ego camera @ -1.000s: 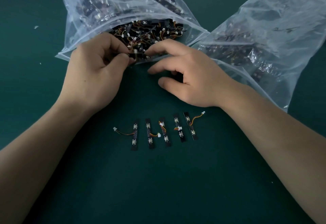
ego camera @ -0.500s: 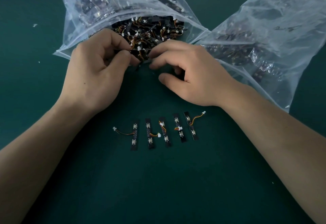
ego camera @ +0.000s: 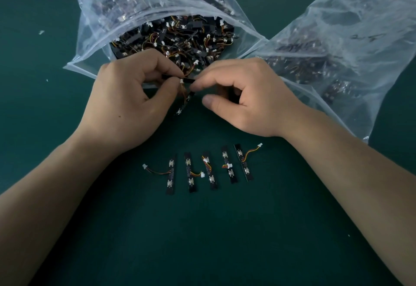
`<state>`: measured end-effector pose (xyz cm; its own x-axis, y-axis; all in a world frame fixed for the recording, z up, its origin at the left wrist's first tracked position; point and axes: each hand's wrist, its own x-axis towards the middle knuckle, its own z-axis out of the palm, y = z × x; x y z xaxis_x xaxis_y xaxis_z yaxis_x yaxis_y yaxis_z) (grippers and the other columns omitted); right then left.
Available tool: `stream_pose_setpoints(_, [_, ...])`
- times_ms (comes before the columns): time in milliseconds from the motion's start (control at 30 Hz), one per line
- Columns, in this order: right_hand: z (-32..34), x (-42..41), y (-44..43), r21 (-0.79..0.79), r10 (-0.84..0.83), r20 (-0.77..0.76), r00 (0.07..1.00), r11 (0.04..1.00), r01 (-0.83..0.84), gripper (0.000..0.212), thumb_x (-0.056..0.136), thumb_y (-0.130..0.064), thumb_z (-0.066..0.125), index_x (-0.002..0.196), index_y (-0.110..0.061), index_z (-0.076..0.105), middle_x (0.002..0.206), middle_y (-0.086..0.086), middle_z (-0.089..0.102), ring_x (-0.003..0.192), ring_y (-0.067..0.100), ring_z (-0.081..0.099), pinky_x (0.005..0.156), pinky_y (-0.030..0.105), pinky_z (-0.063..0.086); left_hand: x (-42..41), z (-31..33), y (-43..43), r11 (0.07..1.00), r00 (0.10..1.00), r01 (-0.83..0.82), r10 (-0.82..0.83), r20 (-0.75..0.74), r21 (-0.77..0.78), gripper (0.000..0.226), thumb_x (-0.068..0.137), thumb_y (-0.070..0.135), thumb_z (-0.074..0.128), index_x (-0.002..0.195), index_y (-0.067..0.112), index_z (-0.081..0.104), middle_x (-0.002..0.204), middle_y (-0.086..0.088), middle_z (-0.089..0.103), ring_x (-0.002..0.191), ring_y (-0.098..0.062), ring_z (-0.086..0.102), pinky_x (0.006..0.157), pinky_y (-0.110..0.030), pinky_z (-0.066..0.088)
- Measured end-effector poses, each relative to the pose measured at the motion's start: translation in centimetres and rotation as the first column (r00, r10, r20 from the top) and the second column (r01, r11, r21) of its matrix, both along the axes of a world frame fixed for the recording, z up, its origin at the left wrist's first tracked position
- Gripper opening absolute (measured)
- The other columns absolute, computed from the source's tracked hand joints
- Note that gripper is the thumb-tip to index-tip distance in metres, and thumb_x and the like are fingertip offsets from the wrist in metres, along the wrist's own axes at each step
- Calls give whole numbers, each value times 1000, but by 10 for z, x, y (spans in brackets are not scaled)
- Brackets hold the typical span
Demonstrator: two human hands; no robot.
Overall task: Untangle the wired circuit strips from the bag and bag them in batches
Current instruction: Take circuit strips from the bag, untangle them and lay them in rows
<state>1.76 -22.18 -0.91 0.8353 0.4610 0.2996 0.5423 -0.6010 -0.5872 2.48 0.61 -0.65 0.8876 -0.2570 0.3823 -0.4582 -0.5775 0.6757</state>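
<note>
The wired circuit strips (ego camera: 180,38) are short black boards carrying small white components, each trailing a thin orange-and-yellow lead that ends in a white plug; most of them lie in a dense tangle inside the mouth of the open bag (ego camera: 139,9), a clear crinkled plastic pouch lying at the far side of the dark green table (ego camera: 202,240). A row of five strips (ego camera: 211,170) lies untangled on the table nearer the person, side by side between the two forearms, their leads curling out to the sides. Just in front of the bag's mouth, one held strip (ego camera: 188,80) lies level between the hands. The left hand (ego camera: 130,103) is clenched, its thumb and forefinger pinching the strip's left end. The right hand (ego camera: 249,96) is curled too, its first fingertips closed on the strip's right end while the thumb sits lower, apart from it. A dangling strip (ego camera: 183,105) hangs slanted below the held one, joined to it by tangled leads. A second bag (ego camera: 349,45) of the same parts lies to the right, beside the right forearm
</note>
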Motion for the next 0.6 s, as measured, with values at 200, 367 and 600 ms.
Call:
stream_pose_setpoints(200, [2, -2, 2, 4, -25, -33, 999, 1000, 25, 14, 89, -20, 75, 89, -26, 62, 89, -7, 70, 69, 16, 61, 63, 40, 50, -3, 2, 0, 999, 999, -29, 29, 18, 25, 6, 91, 10, 69, 89, 14, 72, 83, 14, 74, 84, 7, 70, 74, -2, 44])
stream_pose_setpoints(367, [2, -3, 4, -86, -24, -5, 1000, 996, 24, 14, 89, -27, 75, 101, -23, 70, 80, -29, 53, 69, 6, 57, 63, 23, 43, -5, 5, 1, 998, 1000, 10, -10, -5, 68, 8, 87, 23, 68, 86, 18, 75, 80, 13, 75, 84, 1, 71, 108, -47, 49])
stream_pose_setpoints(600, [0, -1, 3, -78, -39, -9, 999, 996, 38, 8, 91, -22, 73, 97, -21, 70, 85, -28, 58, 70, -5, 56, 64, 9, 33, -8, 9, 2, 999, 999, -45, 45, -22, -2, 10, 87, 32, 65, 89, 25, 72, 84, 19, 74, 87, -1, 71, 103, -65, 46])
